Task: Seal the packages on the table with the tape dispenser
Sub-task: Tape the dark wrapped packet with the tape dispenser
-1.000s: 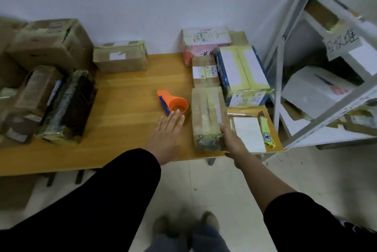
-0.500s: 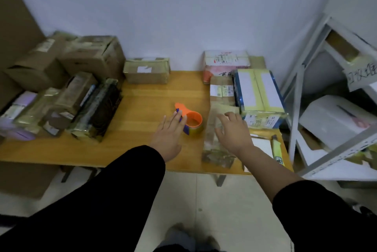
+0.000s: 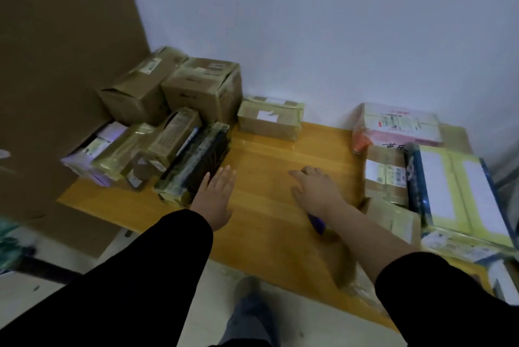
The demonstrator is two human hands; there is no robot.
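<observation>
Lying flat, dark package (image 3: 196, 167), long axis toward wall

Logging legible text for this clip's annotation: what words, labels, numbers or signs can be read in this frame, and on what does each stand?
Nothing can be quoted with confidence.
Dark handwritten characters on the brown cardboard box below the pink and white parcel: cut off and blurred, unreadable.
Printed labels on that parcel: too small.
White barcode sticker on the brown box: blurred.
White label on the tape-wrapped carton at the wall: appears blank.
Labels on the stacked left boxes: too blurred.
</observation>
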